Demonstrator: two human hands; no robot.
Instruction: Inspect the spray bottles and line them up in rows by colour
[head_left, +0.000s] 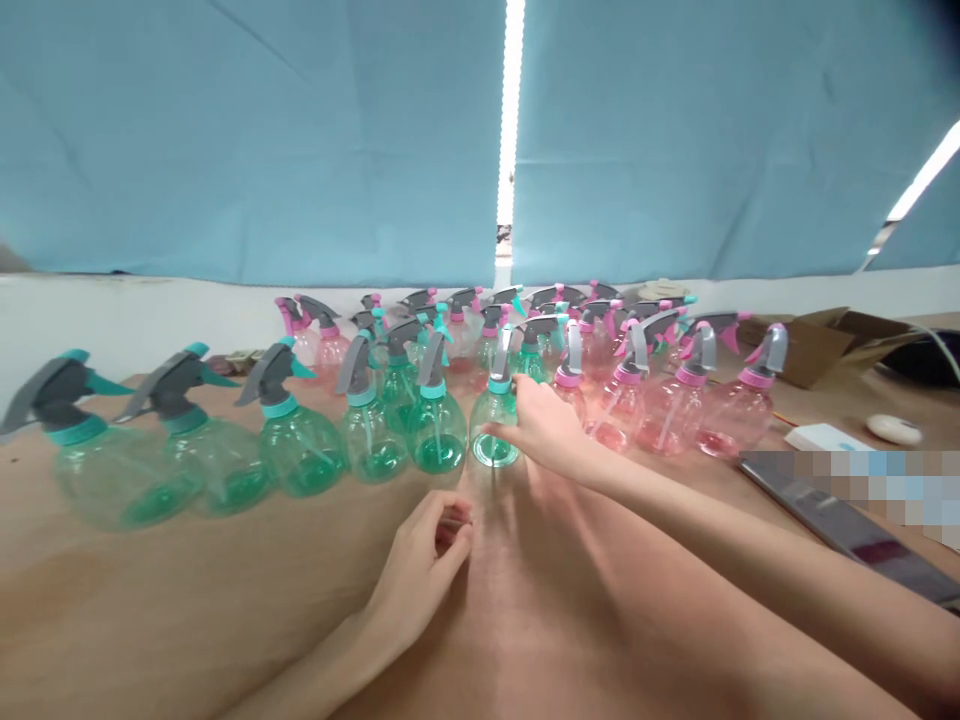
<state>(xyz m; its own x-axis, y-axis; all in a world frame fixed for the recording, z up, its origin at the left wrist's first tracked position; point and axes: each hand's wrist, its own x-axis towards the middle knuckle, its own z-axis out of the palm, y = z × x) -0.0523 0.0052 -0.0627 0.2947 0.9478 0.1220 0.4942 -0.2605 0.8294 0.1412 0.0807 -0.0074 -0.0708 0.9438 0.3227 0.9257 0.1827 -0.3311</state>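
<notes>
My right hand (546,430) reaches forward and wraps its fingers round a clear green spray bottle (495,425) with a grey trigger and teal collar, standing upright in the front row on the brown table (187,600). My left hand (424,570) rests on the table nearer to me, fingers curled in a loose fist with nothing visible inside. To the left of the held bottle stand several more green spray bottles (300,440). To its right stand pink spray bottles (675,410).
More green and pink spray bottles (465,320) crowd the rows behind. An open cardboard box (825,345), a white flat box (825,438), a white oval object (894,429) and a dark flat panel (847,525) lie at right. A blue curtain (262,140) hangs behind.
</notes>
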